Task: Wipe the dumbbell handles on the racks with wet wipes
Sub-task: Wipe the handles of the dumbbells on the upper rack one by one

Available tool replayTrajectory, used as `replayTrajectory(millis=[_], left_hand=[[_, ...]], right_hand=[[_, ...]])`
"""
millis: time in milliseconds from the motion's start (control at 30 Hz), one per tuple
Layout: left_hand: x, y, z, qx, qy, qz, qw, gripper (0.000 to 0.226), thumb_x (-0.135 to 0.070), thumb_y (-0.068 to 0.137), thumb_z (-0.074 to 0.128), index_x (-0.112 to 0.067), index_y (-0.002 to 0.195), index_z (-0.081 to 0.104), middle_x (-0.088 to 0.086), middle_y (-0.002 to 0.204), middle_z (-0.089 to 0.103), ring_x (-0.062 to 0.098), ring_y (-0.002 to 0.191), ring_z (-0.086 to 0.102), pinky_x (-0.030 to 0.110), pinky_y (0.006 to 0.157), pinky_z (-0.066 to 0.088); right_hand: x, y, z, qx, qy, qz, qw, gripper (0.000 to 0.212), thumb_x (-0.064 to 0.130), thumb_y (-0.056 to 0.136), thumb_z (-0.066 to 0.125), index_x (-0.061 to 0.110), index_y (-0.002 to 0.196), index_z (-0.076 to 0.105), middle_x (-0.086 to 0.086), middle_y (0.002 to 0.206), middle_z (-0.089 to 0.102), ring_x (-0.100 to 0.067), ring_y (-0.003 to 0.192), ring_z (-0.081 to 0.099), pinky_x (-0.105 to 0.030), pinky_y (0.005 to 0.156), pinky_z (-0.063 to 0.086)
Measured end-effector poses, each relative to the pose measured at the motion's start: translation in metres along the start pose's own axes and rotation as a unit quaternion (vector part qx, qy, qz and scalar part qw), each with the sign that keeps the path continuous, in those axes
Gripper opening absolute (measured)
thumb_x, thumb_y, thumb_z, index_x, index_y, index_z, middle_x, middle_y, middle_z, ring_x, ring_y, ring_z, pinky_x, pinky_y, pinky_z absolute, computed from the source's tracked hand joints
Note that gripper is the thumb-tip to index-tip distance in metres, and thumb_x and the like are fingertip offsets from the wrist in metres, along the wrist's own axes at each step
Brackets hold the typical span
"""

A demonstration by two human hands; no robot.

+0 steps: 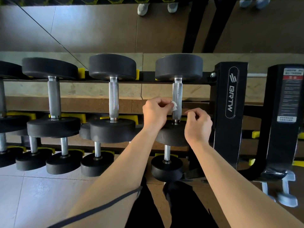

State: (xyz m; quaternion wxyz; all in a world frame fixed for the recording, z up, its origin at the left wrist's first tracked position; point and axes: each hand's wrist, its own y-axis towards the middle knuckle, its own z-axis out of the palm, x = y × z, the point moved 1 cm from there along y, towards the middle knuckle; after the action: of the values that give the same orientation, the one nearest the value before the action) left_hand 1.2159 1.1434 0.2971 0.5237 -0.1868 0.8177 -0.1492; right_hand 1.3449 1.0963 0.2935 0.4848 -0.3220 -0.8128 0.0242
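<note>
My left hand (155, 112) pinches a small crumpled white wet wipe (174, 106) against the left side of the knurled steel handle (177, 94) of the rightmost top-row dumbbell (179, 66). My right hand (198, 124) hovers just right of that handle near its lower end, fingers loosely curled, holding nothing. Two more black dumbbells with steel handles, one in the middle (113, 97) and one further left (54, 96), lie on the same top rack row.
The black rack upright (230, 104) marked BRTW stands right of my right hand. A lower row of smaller dumbbells (97, 162) sits beneath. A second rack post with a label (289, 96) is at far right. A mirror above reflects the floor and shoes.
</note>
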Motion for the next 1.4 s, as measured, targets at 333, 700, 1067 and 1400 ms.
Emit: replayTrajectory(millis=[333,700,1067,1400], left_hand=[[-0.004,0.009,-0.002,0.009,0.0,0.001,1.0,0.01,-0.021,0.089,0.076,-0.028,0.093,0.071,-0.019,0.087,0.065,-0.006,0.084,0.061,0.008,0.07,0.041],[0.01,-0.002,-0.005,0.067,0.075,0.003,0.995,0.019,-0.027,0.082,0.084,-0.023,0.094,0.07,-0.011,0.091,0.067,0.001,0.086,0.062,0.014,0.069,0.044],[-0.036,0.04,0.008,-0.084,-0.024,0.045,0.995,0.015,-0.029,0.089,0.077,-0.021,0.101,0.077,-0.016,0.091,0.071,-0.006,0.083,0.061,0.011,0.076,0.045],[-0.008,0.019,0.003,-0.003,0.051,0.053,0.997,0.011,-0.026,0.091,0.075,-0.02,0.1,0.078,-0.015,0.089,0.07,-0.004,0.086,0.063,0.011,0.077,0.044]], right_hand=[[-0.001,0.001,0.0,0.0,-0.001,0.002,1.0,0.023,0.016,0.096,0.048,0.014,0.087,0.069,0.0,0.093,0.065,-0.006,0.08,0.057,-0.018,0.065,0.039],[0.001,0.001,0.001,0.001,-0.001,0.006,1.0,0.024,0.016,0.095,0.048,0.017,0.084,0.069,0.002,0.092,0.067,-0.003,0.082,0.057,-0.017,0.068,0.039],[-0.001,0.002,0.0,0.007,-0.007,0.005,1.0,0.026,0.016,0.095,0.046,0.018,0.081,0.067,0.0,0.089,0.066,-0.013,0.075,0.06,-0.026,0.064,0.041],[-0.002,0.002,0.001,0.008,-0.011,0.002,1.0,0.024,0.015,0.094,0.047,0.014,0.08,0.066,-0.001,0.086,0.065,-0.012,0.074,0.059,-0.027,0.062,0.041]])
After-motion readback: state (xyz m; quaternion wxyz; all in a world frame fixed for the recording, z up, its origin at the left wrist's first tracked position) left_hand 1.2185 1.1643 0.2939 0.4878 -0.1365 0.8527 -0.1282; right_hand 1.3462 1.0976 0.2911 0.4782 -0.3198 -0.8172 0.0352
